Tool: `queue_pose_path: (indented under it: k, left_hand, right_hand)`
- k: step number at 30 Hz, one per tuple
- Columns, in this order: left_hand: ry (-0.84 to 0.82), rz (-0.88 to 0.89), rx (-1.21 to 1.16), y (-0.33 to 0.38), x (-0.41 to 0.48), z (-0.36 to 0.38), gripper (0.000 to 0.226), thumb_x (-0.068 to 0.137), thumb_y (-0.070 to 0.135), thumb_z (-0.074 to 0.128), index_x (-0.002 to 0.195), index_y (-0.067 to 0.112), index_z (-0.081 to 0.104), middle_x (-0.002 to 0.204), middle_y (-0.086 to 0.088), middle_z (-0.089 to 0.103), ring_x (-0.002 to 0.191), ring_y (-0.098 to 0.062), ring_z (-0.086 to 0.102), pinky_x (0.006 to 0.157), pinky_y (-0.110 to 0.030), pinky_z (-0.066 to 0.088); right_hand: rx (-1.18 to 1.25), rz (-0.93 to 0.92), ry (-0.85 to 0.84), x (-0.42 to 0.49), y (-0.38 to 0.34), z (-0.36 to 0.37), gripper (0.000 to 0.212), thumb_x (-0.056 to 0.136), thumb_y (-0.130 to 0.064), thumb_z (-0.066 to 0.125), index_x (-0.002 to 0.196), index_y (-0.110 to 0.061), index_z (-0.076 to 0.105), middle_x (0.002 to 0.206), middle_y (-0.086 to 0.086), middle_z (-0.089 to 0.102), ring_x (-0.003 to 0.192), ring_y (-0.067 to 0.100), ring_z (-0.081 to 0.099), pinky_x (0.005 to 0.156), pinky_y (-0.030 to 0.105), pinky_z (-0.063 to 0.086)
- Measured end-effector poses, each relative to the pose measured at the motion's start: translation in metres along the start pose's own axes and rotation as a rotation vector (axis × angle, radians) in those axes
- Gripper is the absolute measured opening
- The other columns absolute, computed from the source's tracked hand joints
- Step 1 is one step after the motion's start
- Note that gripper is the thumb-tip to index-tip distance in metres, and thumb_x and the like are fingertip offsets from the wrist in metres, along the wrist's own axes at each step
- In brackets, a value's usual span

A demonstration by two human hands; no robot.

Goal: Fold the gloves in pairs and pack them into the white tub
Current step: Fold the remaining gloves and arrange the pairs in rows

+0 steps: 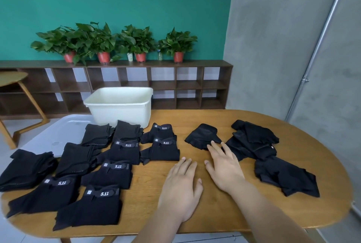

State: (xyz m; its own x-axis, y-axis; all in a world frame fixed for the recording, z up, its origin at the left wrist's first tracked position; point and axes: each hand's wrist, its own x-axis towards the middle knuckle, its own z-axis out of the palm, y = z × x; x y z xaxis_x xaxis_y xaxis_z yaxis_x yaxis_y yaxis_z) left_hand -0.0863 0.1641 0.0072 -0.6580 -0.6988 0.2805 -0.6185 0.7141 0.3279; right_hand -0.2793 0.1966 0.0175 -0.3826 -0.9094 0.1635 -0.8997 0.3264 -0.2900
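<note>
Head view: left hand (181,182) rests flat, empty, on the bench (146,190); right hand (224,166), fingers spread, touches a loose glove (202,135) just beyond it, likely to draw it in for folding; white tub (117,113) stands well beyond the left hand.

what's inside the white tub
Only bare white inner walls show in the white tub; nothing rises above its rim. Its floor is hidden behind the near wall.

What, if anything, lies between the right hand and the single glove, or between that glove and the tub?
Nothing separates the right hand from the glove; its fingertips reach the glove's near edge. Between glove and tub lie folded 5.11 pairs, flat on the table; probably easy to lift over.
</note>
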Motion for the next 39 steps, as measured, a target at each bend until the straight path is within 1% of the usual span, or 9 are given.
queue_pose_path:
  k: [4,8,11,15,22,27,30,34,39]
  left_hand:
    - [0.051,-0.033,-0.05,-0.005,0.003,0.001,0.059,0.109,0.048,0.029,0.165,0.03,0.03,0.171,0.013,0.024,0.16,-0.002,0.002,0.127,-0.022,-0.002]
    - [0.066,-0.058,-0.099,-0.008,0.004,0.002,0.058,0.109,0.046,0.03,0.164,0.029,0.033,0.17,0.014,0.028,0.159,-0.001,0.005,0.13,-0.025,0.007]
    - [0.058,-0.048,-0.089,-0.009,0.003,0.003,0.057,0.109,0.045,0.03,0.164,0.028,0.033,0.169,0.013,0.03,0.159,-0.003,0.009,0.131,-0.028,0.011]
    - [0.031,-0.035,-0.074,-0.008,0.001,0.002,0.056,0.109,0.043,0.031,0.163,0.028,0.033,0.167,0.011,0.034,0.157,-0.007,0.017,0.13,-0.03,0.014]
    - [0.02,-0.012,0.008,-0.006,-0.001,-0.002,0.055,0.11,0.048,0.025,0.162,0.029,0.034,0.162,0.012,0.04,0.155,-0.01,0.02,0.129,-0.033,0.015]
    - [0.05,0.0,0.009,-0.005,-0.001,0.0,0.057,0.11,0.052,0.024,0.161,0.029,0.038,0.167,0.011,0.029,0.157,-0.012,0.015,0.13,-0.035,0.016]
    - [0.062,0.124,0.046,-0.002,-0.006,-0.004,0.053,0.109,0.049,0.028,0.155,0.03,0.046,0.157,0.015,0.041,0.149,-0.01,0.027,0.125,-0.032,0.024]
    - [0.007,0.223,0.075,0.002,-0.012,-0.003,0.05,0.108,0.049,0.026,0.15,0.035,0.049,0.142,0.018,0.056,0.135,-0.007,0.044,0.12,-0.032,0.027]
    - [-0.011,0.233,0.128,0.001,-0.01,-0.002,0.051,0.108,0.053,0.025,0.149,0.04,0.053,0.144,0.017,0.053,0.138,-0.007,0.045,0.131,-0.035,0.008]
  right_hand:
    - [-0.076,-0.023,-0.02,0.009,-0.01,0.018,0.06,0.108,-0.053,0.022,0.164,-0.031,0.029,0.171,-0.011,0.024,0.16,0.02,0.004,0.131,0.043,0.007]
    - [-0.076,-0.158,0.238,-0.003,-0.01,0.019,0.055,0.101,-0.045,0.028,0.142,-0.032,0.062,0.134,-0.015,0.064,0.136,0.014,0.043,0.123,0.04,0.028]
    - [0.009,-0.274,0.379,-0.013,-0.01,0.017,0.042,0.099,-0.034,0.045,0.135,-0.03,0.067,0.131,-0.014,0.063,0.127,0.014,0.05,0.111,0.039,0.042]
    - [-0.094,-0.113,0.306,-0.015,-0.01,0.023,0.055,0.103,-0.04,0.029,0.143,-0.024,0.062,0.147,-0.006,0.061,0.147,0.023,0.04,0.124,0.045,0.028]
    - [-0.111,-0.119,0.478,-0.041,-0.013,0.024,0.035,0.101,-0.032,0.045,0.107,-0.021,0.078,0.096,-0.004,0.069,0.103,0.021,0.061,0.117,0.046,0.037]
    - [-0.031,-0.031,0.436,-0.067,-0.01,0.019,0.034,0.102,-0.036,0.042,0.107,-0.026,0.075,0.105,-0.01,0.063,0.095,0.017,0.056,0.088,0.036,0.048]
    - [-0.088,-0.022,0.421,-0.078,-0.01,0.018,0.038,0.102,-0.037,0.04,0.097,-0.027,0.076,0.099,-0.01,0.066,0.091,0.017,0.057,0.079,0.036,0.047]
    - [0.03,-0.094,0.372,-0.085,-0.009,0.016,0.034,0.103,-0.035,0.042,0.103,-0.028,0.075,0.102,-0.014,0.066,0.094,0.014,0.054,0.082,0.033,0.049]
    - [0.157,-0.107,0.414,-0.096,0.002,0.014,0.033,0.104,-0.034,0.048,0.12,-0.025,0.074,0.126,-0.011,0.062,0.114,0.011,0.053,0.095,0.031,0.051]
